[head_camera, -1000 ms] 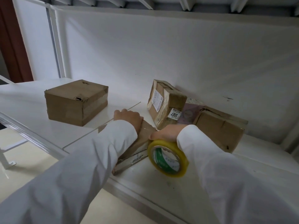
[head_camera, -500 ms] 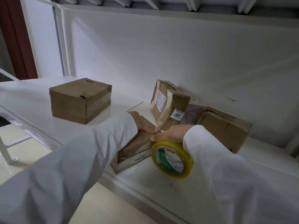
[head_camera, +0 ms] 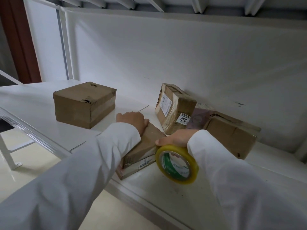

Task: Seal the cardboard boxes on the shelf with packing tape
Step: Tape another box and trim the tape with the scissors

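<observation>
1. Shelf (head_camera: 41,103): white metal deck with a white back panel; all boxes listed below rest on it.
2. Left box (head_camera: 83,104): closed cardboard cube, standing upright on the left part of the deck, well apart from the other boxes. Its top surface is scuffed, with small tears.
3. Right box (head_camera: 232,135): cardboard, lying against the back panel at the right.
4. Labelled box (head_camera: 174,107): tilted, leaning toward the right box, wrapped in clear tape; a tag reading "5007" faces the camera.
5. Front box (head_camera: 142,151): flat cardboard parcel at the front edge of the deck, between the two arms, with a barcode label on its near side.
6. Tape roll (head_camera: 177,164): yellowish clear packing tape on a green-printed core, standing on edge and touching the right end of the front box.
7. Left hand (head_camera: 132,119): rests on the far end of the front box, fingers curled over its far edge.
8. Right hand (head_camera: 176,138): grips the tape roll from above, thumb extended toward the front box.
</observation>
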